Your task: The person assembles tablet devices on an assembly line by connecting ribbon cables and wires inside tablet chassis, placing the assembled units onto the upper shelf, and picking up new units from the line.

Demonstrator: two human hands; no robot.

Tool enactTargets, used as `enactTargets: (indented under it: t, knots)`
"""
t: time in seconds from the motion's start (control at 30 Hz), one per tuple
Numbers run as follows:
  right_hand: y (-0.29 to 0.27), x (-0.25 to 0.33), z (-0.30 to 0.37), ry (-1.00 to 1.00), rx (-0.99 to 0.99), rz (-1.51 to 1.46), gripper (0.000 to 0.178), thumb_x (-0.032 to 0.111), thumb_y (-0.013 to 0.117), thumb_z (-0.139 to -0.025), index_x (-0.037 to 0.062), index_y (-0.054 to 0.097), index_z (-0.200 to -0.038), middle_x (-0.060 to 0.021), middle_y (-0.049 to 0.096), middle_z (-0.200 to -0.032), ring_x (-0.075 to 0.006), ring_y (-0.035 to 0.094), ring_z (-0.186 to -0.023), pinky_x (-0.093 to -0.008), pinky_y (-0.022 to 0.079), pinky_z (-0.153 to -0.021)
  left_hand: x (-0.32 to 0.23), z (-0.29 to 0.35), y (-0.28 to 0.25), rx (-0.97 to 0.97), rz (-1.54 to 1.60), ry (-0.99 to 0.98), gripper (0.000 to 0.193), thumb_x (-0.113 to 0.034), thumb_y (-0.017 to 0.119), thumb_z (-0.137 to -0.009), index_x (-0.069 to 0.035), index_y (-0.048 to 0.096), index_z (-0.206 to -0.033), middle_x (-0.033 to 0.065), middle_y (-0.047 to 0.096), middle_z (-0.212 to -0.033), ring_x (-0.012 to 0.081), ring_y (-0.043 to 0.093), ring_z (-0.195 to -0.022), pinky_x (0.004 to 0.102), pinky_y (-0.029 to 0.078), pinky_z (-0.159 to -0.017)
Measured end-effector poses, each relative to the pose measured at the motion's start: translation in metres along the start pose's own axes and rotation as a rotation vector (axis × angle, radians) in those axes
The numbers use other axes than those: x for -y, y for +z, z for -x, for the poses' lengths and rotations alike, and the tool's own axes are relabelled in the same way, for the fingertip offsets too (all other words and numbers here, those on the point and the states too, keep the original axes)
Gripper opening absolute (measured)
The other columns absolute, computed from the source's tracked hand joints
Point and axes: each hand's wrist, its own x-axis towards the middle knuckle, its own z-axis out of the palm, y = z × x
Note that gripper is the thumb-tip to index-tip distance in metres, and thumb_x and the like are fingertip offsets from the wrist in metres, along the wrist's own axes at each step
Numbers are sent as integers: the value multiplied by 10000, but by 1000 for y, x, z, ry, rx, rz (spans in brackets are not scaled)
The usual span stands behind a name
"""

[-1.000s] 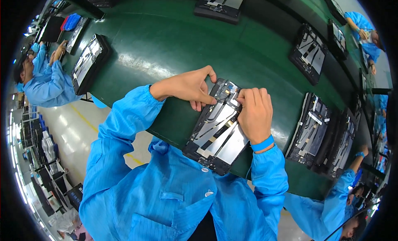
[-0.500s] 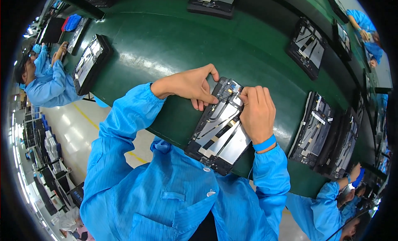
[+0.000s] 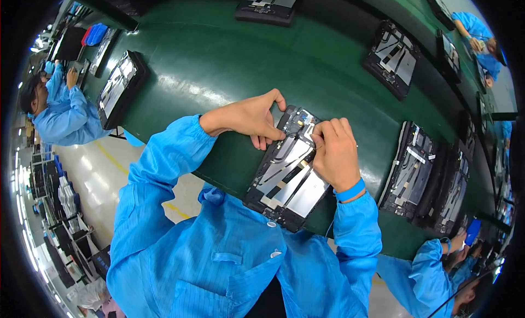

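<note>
Green bench (image 3: 219,55), left hand (image 3: 251,116) clasping opened tablet (image 3: 290,178), probably steadying it, can't tell if right hand (image 3: 336,156) holds anything.

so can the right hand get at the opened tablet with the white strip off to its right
Probably yes: only green tabletop seems to separate the right hand from the white-strip tablet, though the hand would likely have to leave the nearer tablet first.

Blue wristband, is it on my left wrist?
No, the blue wristband sits between the right hand and the right sleeve.
</note>
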Motion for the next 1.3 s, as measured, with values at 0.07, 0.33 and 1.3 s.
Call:
enactTargets:
  t: [0.07,0.33,1.3]
  knots:
    - [-5,0,1,6,45,-18,142,-14,749,-856,26,621,-903,-136,606,-895,-376,570,-898,-493,468,-828,1,1,1,-5,4,-4,632,-113,829,-997,-16,342,-1390,154,746,-815,209,771,-667,331,646,-582]
    - [-13,0,2,19,162,-67,133,-29,746,-824,59,646,-833,-101,666,-815,-345,576,-859,-475,423,-817,13,2,12,-94,75,69,612,-118,820,-1005,-29,359,-1398,136,719,-751,196,745,-610,317,594,-515]
    - [-8,6,4,180,-8,-306,238,-82,738,-870,21,737,-1084,-110,706,-923,-217,659,-670,-347,523,-615,11,1,18,-137,49,82,587,-122,822,-1002,-31,396,-1395,129,719,-723,187,729,-576,305,573,-491]
